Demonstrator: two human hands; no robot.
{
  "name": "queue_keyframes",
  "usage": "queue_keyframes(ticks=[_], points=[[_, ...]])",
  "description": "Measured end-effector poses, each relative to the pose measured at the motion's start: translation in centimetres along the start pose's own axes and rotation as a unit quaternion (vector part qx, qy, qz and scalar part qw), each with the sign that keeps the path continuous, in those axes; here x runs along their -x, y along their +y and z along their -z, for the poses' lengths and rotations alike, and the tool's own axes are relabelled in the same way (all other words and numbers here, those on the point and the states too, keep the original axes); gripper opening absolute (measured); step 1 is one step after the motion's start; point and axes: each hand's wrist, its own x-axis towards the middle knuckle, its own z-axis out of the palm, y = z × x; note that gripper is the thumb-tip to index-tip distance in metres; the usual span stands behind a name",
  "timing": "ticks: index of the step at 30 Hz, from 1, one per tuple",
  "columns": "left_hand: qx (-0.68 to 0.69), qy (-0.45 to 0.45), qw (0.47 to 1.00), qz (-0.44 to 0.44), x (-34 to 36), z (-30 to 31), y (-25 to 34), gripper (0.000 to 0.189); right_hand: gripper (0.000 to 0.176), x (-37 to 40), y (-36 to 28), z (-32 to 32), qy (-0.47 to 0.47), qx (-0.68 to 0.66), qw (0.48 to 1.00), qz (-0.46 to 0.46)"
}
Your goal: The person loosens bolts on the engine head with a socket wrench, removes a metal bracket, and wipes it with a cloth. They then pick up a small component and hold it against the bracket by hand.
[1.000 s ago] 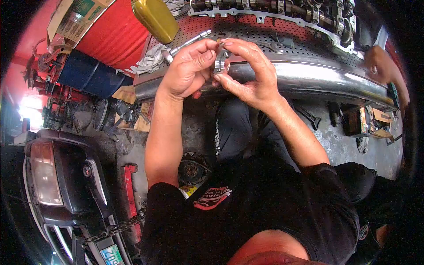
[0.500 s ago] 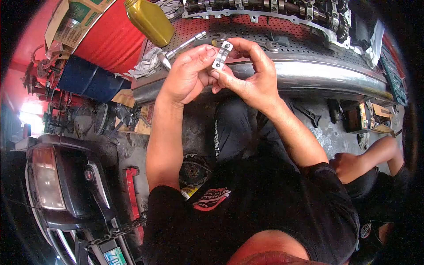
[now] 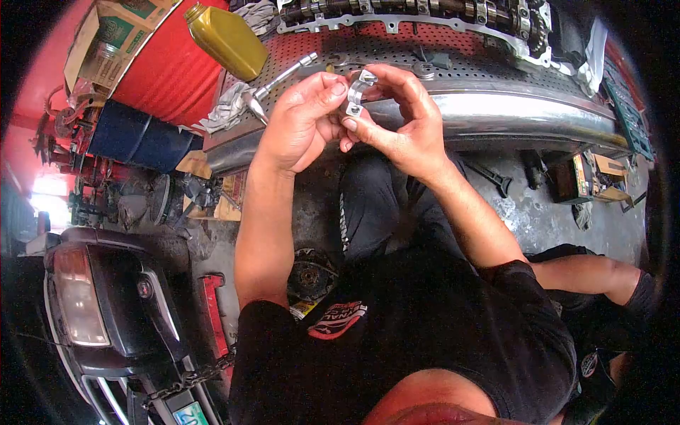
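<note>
Above the bench edge I hold a small silver camshaft bearing cap point(image 3: 356, 94), tilted so its curved inner face and a bolt hole at each end show. My right hand point(image 3: 405, 117) grips it by the ends, thumb below and index finger on top. My left hand point(image 3: 303, 113) is closed beside it, thumb and fingertips at the cap's left side; some of those fingers are hidden. Behind my hands, on the perforated metal bench top point(image 3: 312, 88), lies a ratchet wrench with an extension point(image 3: 283, 76). Farther back rests a cylinder head with camshafts point(image 3: 425, 15).
A gold oil bottle point(image 3: 227, 44) and a white rag point(image 3: 228, 108) are at the bench's left. Spanners point(image 3: 423, 69) lie behind my right hand. A dark vehicle point(image 3: 120, 290) stands at lower left, a red jack point(image 3: 212, 312) beside it. Another person's arm point(image 3: 588, 275) is at right.
The cap has been turned in my fingers, so its curved inside now shows more. My view has shifted slightly. The other person's arm at right has moved lower.
</note>
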Motion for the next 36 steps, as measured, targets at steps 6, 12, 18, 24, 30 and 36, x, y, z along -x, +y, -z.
queue_keyframes(ticks=[6, 12, 18, 24, 30, 36], points=[[-0.019, 0.010, 1.000, -0.002, -0.2, -0.7, -0.6, 0.023, 0.060, -0.1, -1.0, 0.6, 0.024, 0.169, 0.982, 0.083], [0.003, 0.011, 1.000, -0.007, 0.0, -1.2, -0.9, 0.027, 0.057, -0.3, -2.1, 0.4, 0.026, 0.194, 0.980, 0.038], [0.049, -0.010, 0.999, 0.004, 0.3, -1.9, -0.8, 0.029, 0.057, -0.1, -2.3, 0.6, 0.017, 0.139, 0.990, -0.028], [0.029, -0.008, 1.000, -0.008, 0.2, -1.7, -1.2, 0.028, 0.061, 0.3, -0.8, 1.0, -0.008, -0.020, 0.997, -0.075], [-0.030, 0.026, 0.999, -0.024, 0.1, -2.2, -1.4, 0.020, 0.061, 0.5, -1.0, 1.5, -0.036, -0.089, 0.991, -0.090], [-0.047, 0.043, 0.997, -0.032, 0.1, -2.8, -1.5, 0.018, 0.062, 1.0, -0.6, 1.8, -0.022, -0.069, 0.996, -0.059]])
